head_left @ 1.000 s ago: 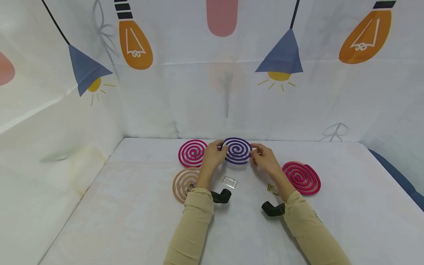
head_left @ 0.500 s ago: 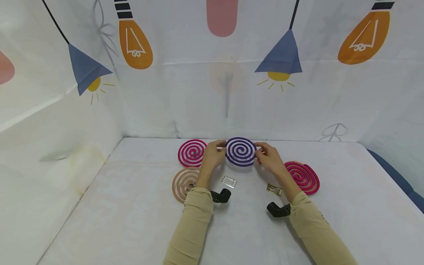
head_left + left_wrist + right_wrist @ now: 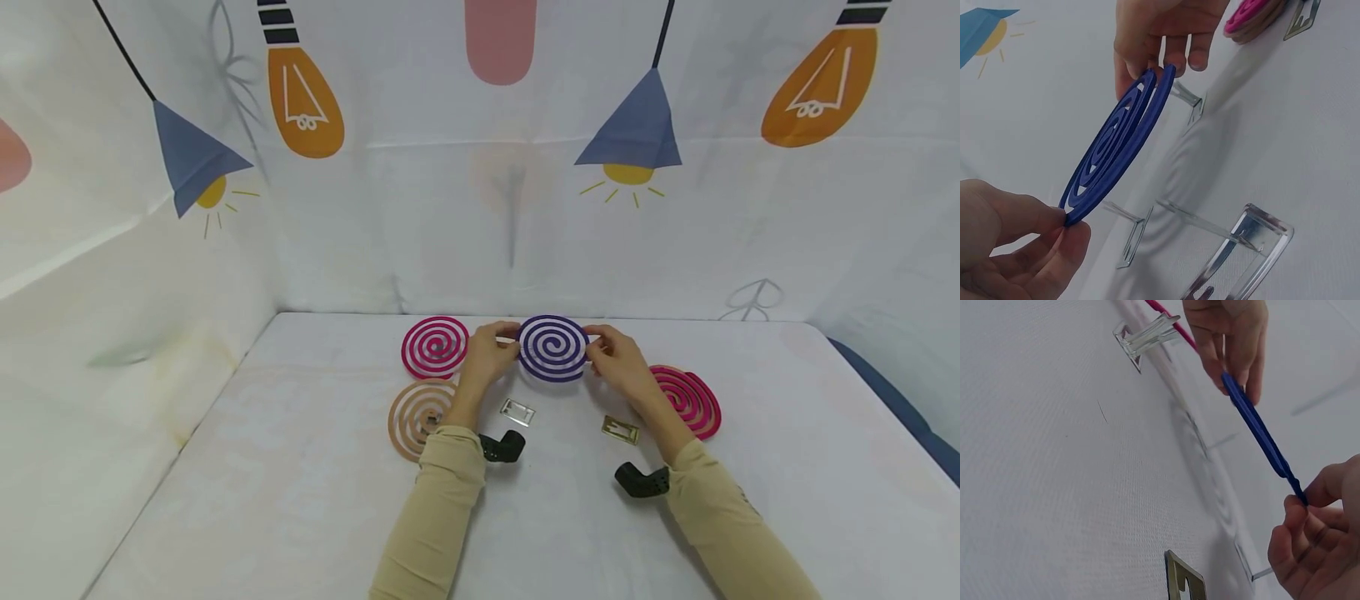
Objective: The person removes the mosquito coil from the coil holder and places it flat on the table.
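A purple-blue mosquito coil (image 3: 552, 345) is held up over the back of the table, its shadow falling below it. My left hand (image 3: 489, 357) pinches its left edge between thumb and fingers. On the opposite edge, my right hand (image 3: 618, 362) pinches it the same way. The left wrist view shows the coil (image 3: 1110, 150) tilted, with the left thumb (image 3: 1035, 215) on its near rim. In the right wrist view the coil (image 3: 1260, 434) appears nearly edge-on. Thin metal coil stands (image 3: 1192, 111) lie on the table behind and below it.
A pink coil (image 3: 437, 347) stands at the back left, with a tan coil (image 3: 408, 421) in front of it. Stacked pink and tan coils (image 3: 688, 404) lie beyond my right forearm. A silver stand (image 3: 517, 412) and a gold stand (image 3: 621, 430) lie nearer. A patterned cloth wall closes the back.
The purple-blue coil has moved to the right and slightly nearer, both hands moving with it. My right arm has shifted right, and the gold stand now shows fully.
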### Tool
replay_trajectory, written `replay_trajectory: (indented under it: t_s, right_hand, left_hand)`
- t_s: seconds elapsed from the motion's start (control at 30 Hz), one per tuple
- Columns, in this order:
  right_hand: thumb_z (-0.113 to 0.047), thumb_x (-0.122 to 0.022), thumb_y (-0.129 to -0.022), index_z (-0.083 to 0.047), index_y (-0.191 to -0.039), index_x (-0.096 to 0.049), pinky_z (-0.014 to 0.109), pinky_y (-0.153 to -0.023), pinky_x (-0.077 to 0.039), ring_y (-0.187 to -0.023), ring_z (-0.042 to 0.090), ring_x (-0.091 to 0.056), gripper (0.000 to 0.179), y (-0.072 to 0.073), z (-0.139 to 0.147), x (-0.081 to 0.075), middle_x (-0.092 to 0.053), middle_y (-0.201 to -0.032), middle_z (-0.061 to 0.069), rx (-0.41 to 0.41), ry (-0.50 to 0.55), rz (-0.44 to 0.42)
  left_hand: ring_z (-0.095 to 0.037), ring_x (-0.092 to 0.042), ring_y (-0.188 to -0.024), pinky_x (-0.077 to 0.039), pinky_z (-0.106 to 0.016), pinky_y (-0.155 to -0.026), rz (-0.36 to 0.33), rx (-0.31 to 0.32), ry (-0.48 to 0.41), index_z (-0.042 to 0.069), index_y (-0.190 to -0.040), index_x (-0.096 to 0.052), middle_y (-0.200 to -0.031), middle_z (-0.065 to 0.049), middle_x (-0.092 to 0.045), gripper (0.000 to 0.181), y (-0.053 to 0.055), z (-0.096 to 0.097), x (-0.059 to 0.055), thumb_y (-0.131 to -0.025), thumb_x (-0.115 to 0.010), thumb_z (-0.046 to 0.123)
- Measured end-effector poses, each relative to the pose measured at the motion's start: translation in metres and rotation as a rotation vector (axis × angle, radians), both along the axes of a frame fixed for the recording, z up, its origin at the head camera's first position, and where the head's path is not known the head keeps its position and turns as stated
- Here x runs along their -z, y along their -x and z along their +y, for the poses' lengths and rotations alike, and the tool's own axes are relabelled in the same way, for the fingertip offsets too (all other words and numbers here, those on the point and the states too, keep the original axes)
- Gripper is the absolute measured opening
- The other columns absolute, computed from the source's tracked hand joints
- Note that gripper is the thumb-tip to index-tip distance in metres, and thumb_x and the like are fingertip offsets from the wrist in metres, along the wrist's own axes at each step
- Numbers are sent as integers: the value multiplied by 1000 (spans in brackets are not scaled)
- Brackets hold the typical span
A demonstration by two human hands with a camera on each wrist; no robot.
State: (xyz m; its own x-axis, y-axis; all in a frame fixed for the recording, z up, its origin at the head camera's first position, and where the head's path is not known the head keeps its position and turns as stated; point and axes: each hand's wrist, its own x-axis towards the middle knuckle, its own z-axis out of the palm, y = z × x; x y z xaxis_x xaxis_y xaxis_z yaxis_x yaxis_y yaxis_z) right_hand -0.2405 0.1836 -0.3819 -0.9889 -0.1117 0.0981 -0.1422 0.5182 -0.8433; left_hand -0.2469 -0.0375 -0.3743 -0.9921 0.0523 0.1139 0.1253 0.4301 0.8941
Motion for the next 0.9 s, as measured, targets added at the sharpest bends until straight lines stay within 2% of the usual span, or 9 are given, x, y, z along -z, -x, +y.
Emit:
replay_trajectory:
  t_s: [0.2,0.57,0.73,0.9]
  right_hand:
    - [-6,-47,-89,-4,-130,-50,22,-52,-42,-61,9,-53,42,-3,5,-4,-59,-86,12,0,-40,-26]
    - [-6,-46,-90,0,-131,-48,22,-51,-40,-60,7,-51,42,-8,17,-5,-59,-88,17,-40,-67,1]
    - [-8,-46,-91,-3,-132,-47,23,-53,-41,-62,9,-52,42,-10,21,-7,-59,-90,19,-40,-71,-15]
    - [-7,-47,-90,-3,-133,-47,23,-55,-43,-63,9,-53,43,-10,27,-7,-59,-90,18,-39,-72,-16]
  left_hand:
    - [-23,-71,-91,-54,-25,-70,15,-6,30,6,-117,-66,-107,-12,-70,34,-2,5,-1,-83,-59,2]
    - [-25,-71,-91,-55,-25,-71,20,35,-7,2,-117,-64,-107,-15,-69,35,-4,14,0,-83,-57,0]
    - [-27,-71,-92,-56,-26,-71,20,40,-34,0,-120,-61,-107,-17,-69,37,-4,18,0,-83,-57,-2]
    - [-25,-71,-92,-56,-25,-72,29,43,-12,3,-119,-63,-106,-15,-69,37,-5,22,1,-83,-58,-1]
